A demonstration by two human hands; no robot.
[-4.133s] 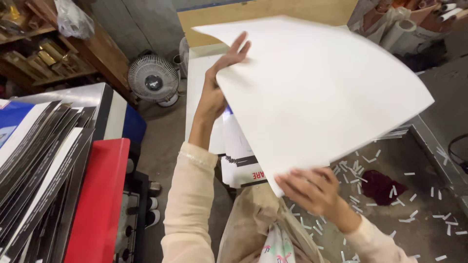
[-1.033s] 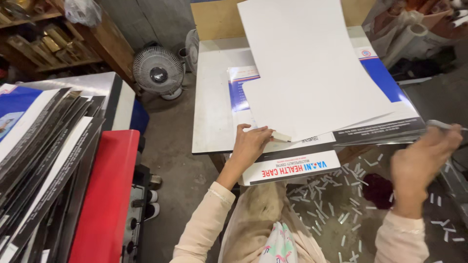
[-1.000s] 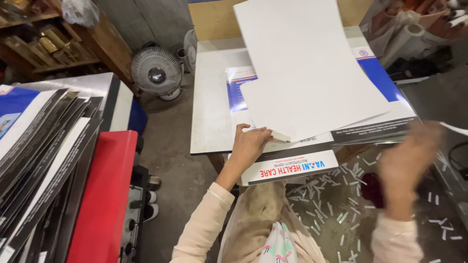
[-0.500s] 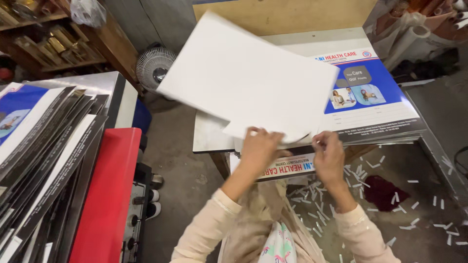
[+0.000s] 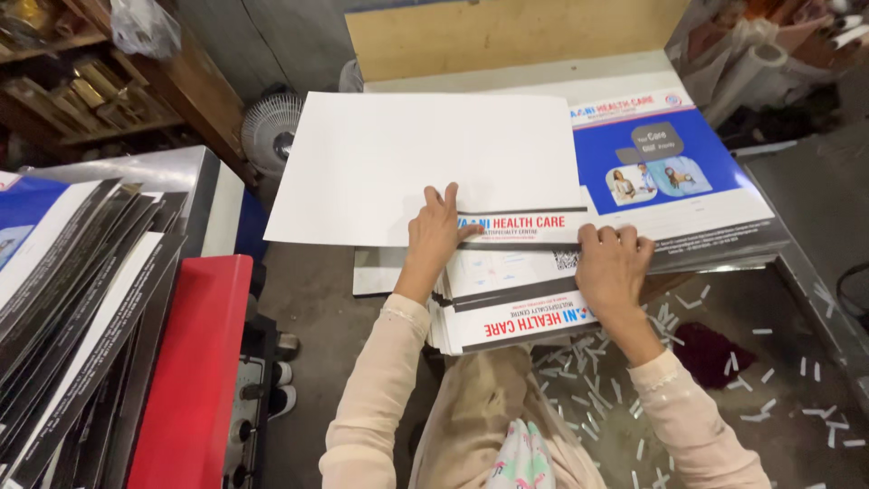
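The left hand (image 5: 436, 226) lies flat and open, fingers spread, pressing on the near edge of a large blank white sheet (image 5: 425, 163) that lies face down over the left half of the stack of printed posters (image 5: 561, 272). The right hand (image 5: 611, 263) sits at the stack's 5 o'clock corner, fingers curled down over the front edge of the top posters, gripping them lightly.

The stack rests on the desk (image 5: 380, 276), its lower layers fanned toward the person so white strips with red lettering show along the near edges. At 2 o'clock from the hands the uncovered poster (image 5: 665, 158) shows a blue rectangular panel with small pictures and a white band beneath.

Half a second ago the white sheet was still lifted and tilted in the air, both hands pinching its near edge; now it lies flat, and the right hand has shifted over to the stack's edge.

At 9 o'clock stands a red panel (image 5: 195, 362) beside leaning dark-edged boards (image 5: 72, 290). A fan (image 5: 272, 131) stands at 11 o'clock, and white paper offcuts (image 5: 634, 380) litter the floor at 5 o'clock.
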